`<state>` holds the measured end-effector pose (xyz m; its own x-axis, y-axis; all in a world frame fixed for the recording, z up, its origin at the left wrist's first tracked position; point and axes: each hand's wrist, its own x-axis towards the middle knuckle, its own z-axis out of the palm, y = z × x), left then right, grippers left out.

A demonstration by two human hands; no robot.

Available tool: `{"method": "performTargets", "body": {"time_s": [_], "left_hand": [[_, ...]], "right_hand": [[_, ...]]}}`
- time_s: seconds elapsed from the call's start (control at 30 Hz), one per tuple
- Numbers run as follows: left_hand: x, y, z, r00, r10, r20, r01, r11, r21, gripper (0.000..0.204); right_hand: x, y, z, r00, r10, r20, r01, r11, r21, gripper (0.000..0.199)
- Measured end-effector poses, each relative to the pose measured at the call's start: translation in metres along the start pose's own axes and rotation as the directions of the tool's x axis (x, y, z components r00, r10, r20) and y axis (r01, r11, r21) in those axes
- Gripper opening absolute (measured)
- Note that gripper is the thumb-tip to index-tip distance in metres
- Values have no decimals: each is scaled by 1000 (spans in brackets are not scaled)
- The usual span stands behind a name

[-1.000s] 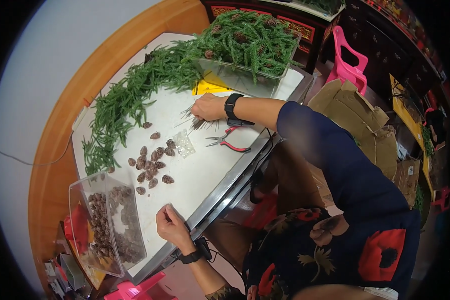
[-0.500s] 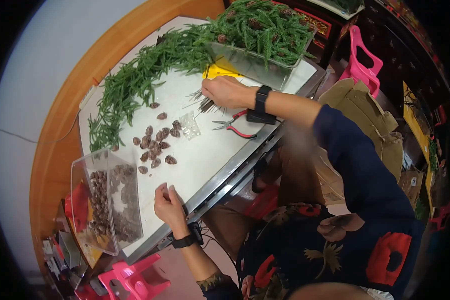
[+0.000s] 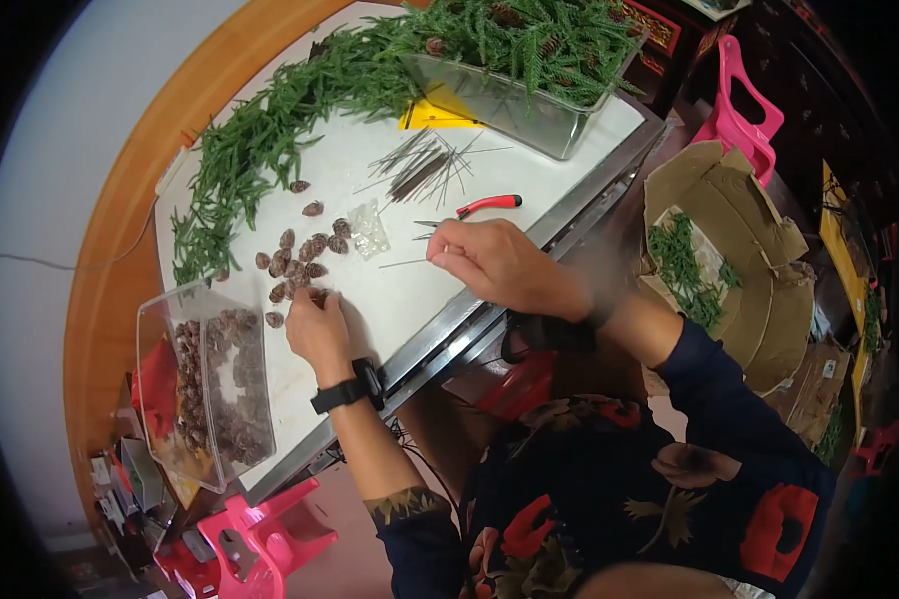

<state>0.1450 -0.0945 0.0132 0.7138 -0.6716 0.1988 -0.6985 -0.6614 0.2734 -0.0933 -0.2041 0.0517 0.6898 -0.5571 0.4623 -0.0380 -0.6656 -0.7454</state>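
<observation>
A pale wall (image 3: 90,120) is rising well left of the clear packet (image 3: 370,232); the white table (image 3: 400,309) is lying flat beneath that packet, and a cardboard box (image 3: 769,299) is standing well right of it. Nearer the person than the packet, the right hand (image 3: 484,262) is pinching a thin wire (image 3: 400,264), fingertips together. The left hand (image 3: 317,324) is resting its fingers at the pine cones (image 3: 295,268), left of the packet; whether they are clamping one, I cannot tell. The cones are looking light, stiff and brittle-scaled, suiting a hold round the middle. The wire is seeming light, springy and slippery, inviting a pinch near its end.
</observation>
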Motion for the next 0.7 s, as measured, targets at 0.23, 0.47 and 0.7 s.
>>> {"method": "performTargets", "body": {"time_s": [0.23,0.47,0.7], "left_hand": [[-75,30,-28,994,-95,-50,10,551,-835,32],[-126,42,-43,997,-58,-54,-30,353,-935,31],[-136,47,-56,992,-127,27,59,255,-965,34]], "right_hand": [[-23,-26,1,995,55,-85,-41,988,148,5],[-34,-44,29,984,-111,-139,129,984,126,5],[-42,-54,34,988,-141,-67,146,986,80,6]]}}
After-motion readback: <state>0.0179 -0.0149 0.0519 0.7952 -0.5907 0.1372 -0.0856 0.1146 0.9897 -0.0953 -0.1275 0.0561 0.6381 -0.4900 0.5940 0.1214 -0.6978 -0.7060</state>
